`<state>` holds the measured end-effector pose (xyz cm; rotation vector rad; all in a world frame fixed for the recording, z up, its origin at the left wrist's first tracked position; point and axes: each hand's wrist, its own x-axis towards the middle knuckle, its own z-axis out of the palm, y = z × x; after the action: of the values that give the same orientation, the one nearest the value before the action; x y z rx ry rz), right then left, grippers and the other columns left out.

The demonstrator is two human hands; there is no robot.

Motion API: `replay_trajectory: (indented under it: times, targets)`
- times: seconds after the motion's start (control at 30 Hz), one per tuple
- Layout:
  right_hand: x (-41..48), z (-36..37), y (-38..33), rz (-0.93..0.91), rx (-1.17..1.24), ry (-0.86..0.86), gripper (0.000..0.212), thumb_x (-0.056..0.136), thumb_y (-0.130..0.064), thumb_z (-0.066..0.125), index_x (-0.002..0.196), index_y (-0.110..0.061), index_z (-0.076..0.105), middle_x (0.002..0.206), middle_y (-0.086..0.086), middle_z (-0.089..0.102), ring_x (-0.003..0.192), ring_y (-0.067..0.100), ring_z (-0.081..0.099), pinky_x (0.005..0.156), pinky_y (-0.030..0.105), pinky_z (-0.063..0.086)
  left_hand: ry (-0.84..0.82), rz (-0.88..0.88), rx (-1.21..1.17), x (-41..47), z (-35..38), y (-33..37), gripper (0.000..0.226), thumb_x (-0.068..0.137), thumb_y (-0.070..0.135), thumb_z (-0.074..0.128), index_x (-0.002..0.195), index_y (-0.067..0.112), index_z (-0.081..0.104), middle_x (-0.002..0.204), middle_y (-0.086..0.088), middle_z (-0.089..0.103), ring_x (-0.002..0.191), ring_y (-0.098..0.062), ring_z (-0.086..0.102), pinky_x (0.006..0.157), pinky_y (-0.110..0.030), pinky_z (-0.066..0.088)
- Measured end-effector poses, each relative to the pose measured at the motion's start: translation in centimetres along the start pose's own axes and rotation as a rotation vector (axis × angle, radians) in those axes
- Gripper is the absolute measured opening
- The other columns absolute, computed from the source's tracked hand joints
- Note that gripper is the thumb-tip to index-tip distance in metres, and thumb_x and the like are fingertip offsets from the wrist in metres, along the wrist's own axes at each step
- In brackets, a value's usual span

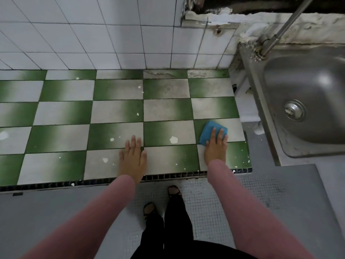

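Hands: both lie palm down on the counter (115, 111), fingers straight and pointing toward the top of the frame.
Left hand (133, 156): flat and bare on the tiles just left of the frame's centre, fingers a little spread, holding nothing.
Right hand (216, 146): at centre right, fingers stretched out and pressing on the cloth (209, 130), not curled round it.
Sleeves (104, 212): pink, running from the lower corners of the frame up to both wrists.
Feet (174, 190): two, in dark open shoes under black trousers, at bottom centre between the arms.
Floor (214, 202): small pale mosaic squares below the counter's front.
Front edge (168, 177): a strip of small dark tiles along the counter's near side, just under both wrists.
Counter: green and pale grey checked tiles, filling the middle band of the frame.
Cloth: blue, folded, flat on a tile near the counter's right end, its far half showing beyond the fingertips.
White spot (173, 139): the largest of many pale flecks on the tiles, between the two hands.
Sink (257, 94): steel basin at the right of the frame, just beside the counter's right end, with a round drain plug (295, 110) in its bottom.
Tap pipe (280, 32): grey metal, slanting across the upper right corner.
Wall (93, 34): white square tiles across the top, chipped and cracked at upper right.
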<state>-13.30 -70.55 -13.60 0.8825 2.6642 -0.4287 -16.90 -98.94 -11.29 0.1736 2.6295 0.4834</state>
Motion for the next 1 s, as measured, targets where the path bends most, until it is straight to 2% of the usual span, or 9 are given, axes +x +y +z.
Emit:
replay_trajectory:
  times: [0.1, 0.23, 0.4, 0.5, 0.63, 0.77, 0.87, 0.93, 1.0]
  targets:
    - [1.0, 0.0, -3.2, -0.079, -0.03, -0.035, 0.063, 0.109, -0.026, 0.024, 0.157, -0.019, -0.017, 0.164, 0.011, -0.023, 0.151, 0.036, -0.016, 0.123, 0.043, -0.006, 0.012, -0.009, 0.002, 0.7, 0.0, 0.5, 0.056, 0.106, 0.034, 0.017, 0.156, 0.022, -0.006, 0.162, 0.005, -0.018, 0.15, -0.018, -0.016, 0.12, -0.041, -0.008]
    - [0.1, 1.7, -7.9, -0.376, -0.109, -0.075, 0.064, 0.109, -0.024, 0.027, 0.156, -0.021, -0.017, 0.164, 0.009, -0.024, 0.151, 0.034, -0.019, 0.122, 0.044, -0.007, 0.032, -0.021, 0.007, 2.2, -0.4, 1.2, 0.056, 0.106, 0.033, 0.018, 0.156, 0.02, -0.003, 0.162, 0.004, -0.016, 0.15, -0.018, -0.015, 0.12, -0.041, -0.01]
    - [-0.1, 1.1, -5.6, -0.68, -0.122, -0.176, 0.064, 0.108, -0.017, 0.033, 0.159, -0.026, -0.006, 0.166, 0.0, -0.017, 0.153, 0.025, -0.015, 0.121, 0.034, -0.008, 0.036, -0.06, 0.018, 4.0, -1.3, 3.2, 0.056, 0.106, 0.034, 0.017, 0.157, 0.02, -0.002, 0.163, 0.002, -0.014, 0.15, -0.019, -0.013, 0.121, -0.042, -0.008]
    - [2.4, -1.4, -1.8, -0.618, -0.149, -0.177, 0.066, 0.108, -0.013, 0.033, 0.159, -0.026, -0.006, 0.166, 0.002, -0.016, 0.153, 0.025, -0.013, 0.122, 0.036, -0.007, 0.055, -0.039, 0.009, 4.9, -1.9, 5.2, 0.055, 0.106, 0.034, 0.017, 0.157, 0.02, -0.001, 0.163, 0.002, -0.014, 0.15, -0.02, -0.013, 0.121, -0.042, -0.008]
    - [6.0, -4.6, 1.7, -0.308, -0.098, -0.117, 0.062, 0.109, -0.021, 0.03, 0.159, -0.023, -0.008, 0.166, 0.005, -0.015, 0.153, 0.029, -0.011, 0.124, 0.038, 0.001, 0.056, -0.015, -0.016, 5.8, -2.3, 7.2, 0.055, 0.106, 0.034, 0.016, 0.156, 0.022, -0.003, 0.162, 0.004, -0.016, 0.15, -0.018, -0.015, 0.121, -0.042, -0.009]
    - [7.3, -4.9, -0.3, -0.207, -0.027, -0.125, 0.061, 0.11, -0.021, 0.028, 0.158, -0.023, -0.009, 0.166, 0.006, -0.018, 0.152, 0.032, -0.016, 0.122, 0.039, -0.006, 0.039, 0.0, -0.024, 6.4, -2.4, 8.1, 0.055, 0.106, 0.033, 0.015, 0.156, 0.022, -0.005, 0.162, 0.005, -0.017, 0.149, -0.017, -0.017, 0.122, -0.043, -0.009]
    - [7.0, -3.4, -3.8, -0.282, -0.046, -0.131, 0.066, 0.109, -0.018, 0.031, 0.158, -0.023, -0.014, 0.164, 0.006, -0.024, 0.151, 0.034, -0.018, 0.122, 0.042, -0.008, 0.039, 0.012, -0.009, 6.7, -2.7, 8.5, 0.055, 0.106, 0.034, 0.015, 0.156, 0.023, -0.005, 0.162, 0.007, -0.016, 0.149, -0.016, -0.017, 0.121, -0.042, -0.01]
    - [6.4, -2.2, -6.2, -0.418, -0.111, -0.149, 0.068, 0.109, -0.018, 0.032, 0.157, -0.022, -0.015, 0.161, 0.004, -0.028, 0.151, 0.034, -0.02, 0.12, 0.04, -0.013, 0.039, 0.025, 0.024, 7.0, -2.9, 8.6, 0.056, 0.106, 0.035, 0.016, 0.157, 0.023, -0.004, 0.162, 0.007, -0.016, 0.149, -0.016, -0.017, 0.12, -0.042, -0.009]
    - [5.6, -1.4, -8.1, -0.582, -0.142, -0.211, 0.066, 0.108, -0.018, 0.032, 0.158, -0.022, -0.011, 0.163, 0.003, -0.024, 0.151, 0.033, -0.021, 0.119, 0.038, -0.014, 0.032, 0.043, 0.091, 7.3, -2.9, 8.7, 0.056, 0.106, 0.036, 0.015, 0.157, 0.023, -0.006, 0.162, 0.007, -0.016, 0.149, -0.017, -0.016, 0.121, -0.043, -0.009]
